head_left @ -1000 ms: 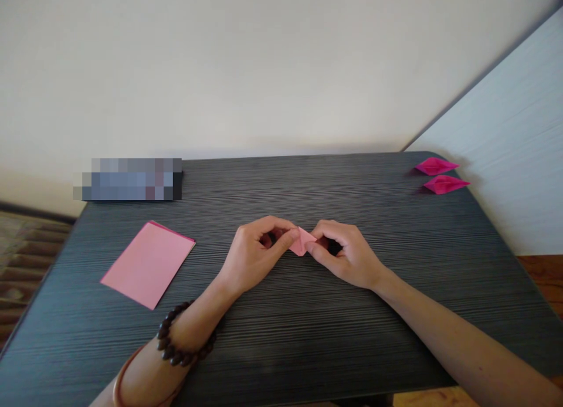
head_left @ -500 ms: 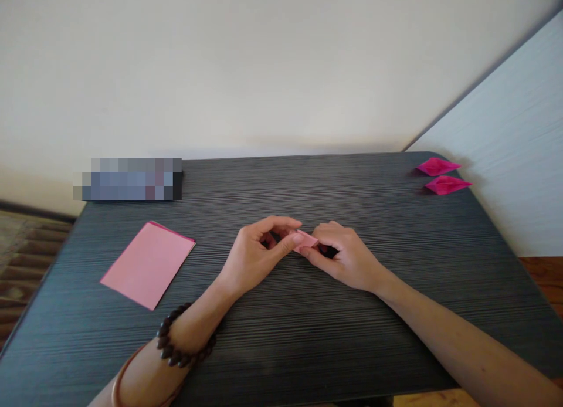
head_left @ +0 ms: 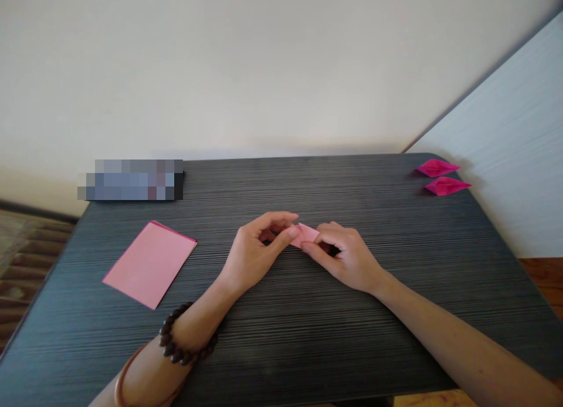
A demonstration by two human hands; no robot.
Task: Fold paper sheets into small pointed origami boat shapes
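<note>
A small piece of folded pink paper (head_left: 307, 235) is held between my two hands over the middle of the table. My left hand (head_left: 259, 248) pinches its left end, thumb on the near face. From the other side, my right hand (head_left: 345, 251) grips its right end with thumb and curled fingers. Parts of the paper are hidden behind the fingers. A dark bead bracelet and a reddish-brown bangle circle my left forearm.
A stack of pink paper sheets (head_left: 150, 266) lies on the left of the dark table (head_left: 281, 342). Two folded magenta paper shapes (head_left: 447, 186) rest at the far right corner. A blurred-out box-like object (head_left: 134, 181) stands at the back left, near the wall (head_left: 281, 67).
The folded paper has turned slightly, and more of its face shows between my hands. My left fingers have risen a little. The other things lie where they were.
</note>
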